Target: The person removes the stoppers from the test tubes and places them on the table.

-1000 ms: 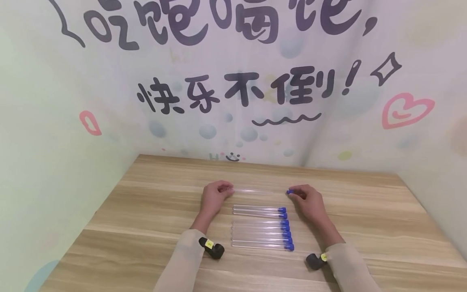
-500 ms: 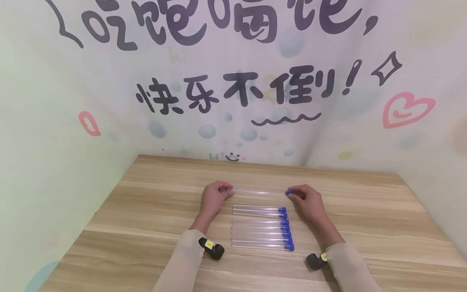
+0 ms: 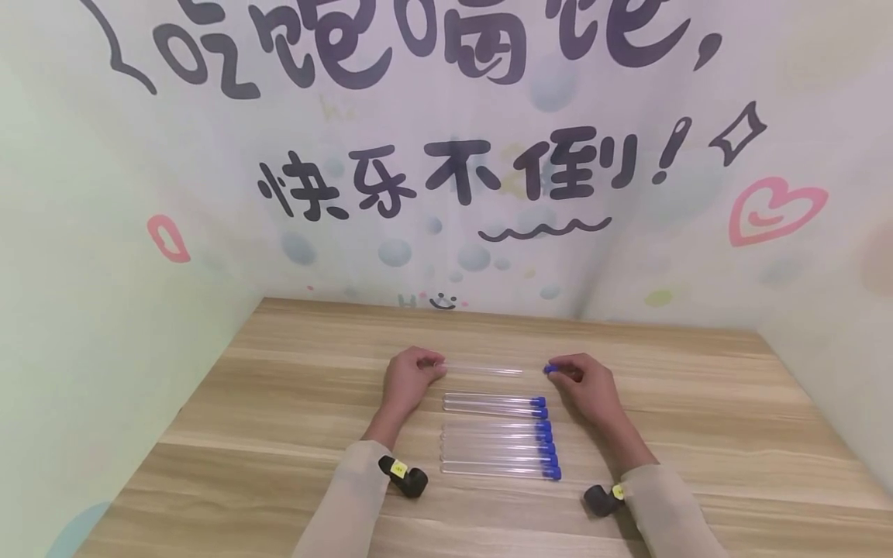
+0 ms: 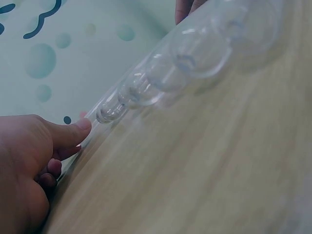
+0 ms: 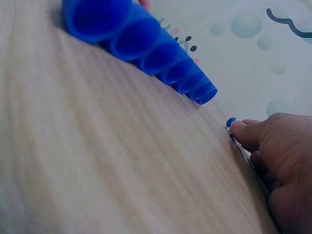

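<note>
My left hand pinches the closed end of a clear test tube, which lies roughly level with its uncapped end toward the right. Across a small gap, my right hand pinches a blue cap between thumb and fingers. Nearer me, several capped test tubes lie side by side on the table, their blue ends all to the right. The left wrist view shows the rounded tube ends close up, beyond them the left hand. In the right wrist view the right hand holds the cap.
The wood-grain table ends at the back against a printed white cloth. A pale wall borders the left side. Black wrist cameras sit on both sleeves, close to the near tubes.
The held tube's open end has dipped slightly toward me, and the blue cap has shifted a little left, narrowing the gap. The row of capped tubes has stayed put.
</note>
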`<state>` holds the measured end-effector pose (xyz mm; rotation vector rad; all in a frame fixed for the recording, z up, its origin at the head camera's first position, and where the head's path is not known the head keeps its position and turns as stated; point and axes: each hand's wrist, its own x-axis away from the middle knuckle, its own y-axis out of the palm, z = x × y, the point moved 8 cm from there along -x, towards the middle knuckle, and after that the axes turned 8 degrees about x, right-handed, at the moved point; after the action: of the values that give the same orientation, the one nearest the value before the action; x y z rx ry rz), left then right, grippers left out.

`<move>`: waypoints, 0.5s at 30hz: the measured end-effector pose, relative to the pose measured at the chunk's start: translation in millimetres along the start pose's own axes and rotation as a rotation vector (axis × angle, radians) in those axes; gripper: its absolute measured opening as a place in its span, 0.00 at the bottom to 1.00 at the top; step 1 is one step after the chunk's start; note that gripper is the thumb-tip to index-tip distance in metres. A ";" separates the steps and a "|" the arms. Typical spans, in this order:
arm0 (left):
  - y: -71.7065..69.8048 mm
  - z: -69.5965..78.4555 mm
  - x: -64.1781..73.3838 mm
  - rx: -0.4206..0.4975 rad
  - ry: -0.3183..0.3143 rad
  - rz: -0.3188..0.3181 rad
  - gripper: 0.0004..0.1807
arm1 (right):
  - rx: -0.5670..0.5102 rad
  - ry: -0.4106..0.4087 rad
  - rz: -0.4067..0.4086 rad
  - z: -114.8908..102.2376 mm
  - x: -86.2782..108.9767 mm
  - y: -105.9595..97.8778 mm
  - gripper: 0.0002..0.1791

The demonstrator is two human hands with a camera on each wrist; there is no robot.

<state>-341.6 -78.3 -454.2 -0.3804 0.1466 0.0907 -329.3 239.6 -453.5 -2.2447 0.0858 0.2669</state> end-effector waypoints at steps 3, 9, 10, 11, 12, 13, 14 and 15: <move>-0.1 0.1 0.0 -0.009 0.005 0.003 0.09 | -0.001 0.010 -0.007 1.5 -0.2 1.2 0.14; 0.1 -0.9 -0.7 -0.017 0.008 0.006 0.09 | -0.003 0.020 -0.012 3.2 -0.1 2.0 0.14; 0.2 -0.9 -0.8 -0.018 0.010 0.005 0.09 | -0.003 0.018 -0.010 3.2 -0.2 1.9 0.15; 0.0 -1.1 -0.7 -0.016 0.008 0.007 0.09 | -0.005 0.016 -0.010 3.2 -0.2 2.0 0.15; 0.0 -1.6 -1.0 -0.017 0.009 0.006 0.09 | -0.006 0.015 -0.010 3.1 0.0 2.1 0.15; -0.2 -1.6 -1.0 -0.016 0.007 0.007 0.09 | -0.008 0.015 -0.010 3.1 0.1 2.3 0.15; -0.3 -1.4 -1.0 -0.017 0.008 0.007 0.09 | -0.009 0.014 -0.009 3.2 0.1 2.4 0.15; -0.4 -1.2 -0.9 -0.017 0.008 0.007 0.09 | -0.009 0.014 -0.009 3.2 0.4 2.5 0.15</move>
<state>-342.6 -79.2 -455.0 -0.3971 0.1554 0.0977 -329.8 240.4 -457.5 -2.2557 0.0817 0.2475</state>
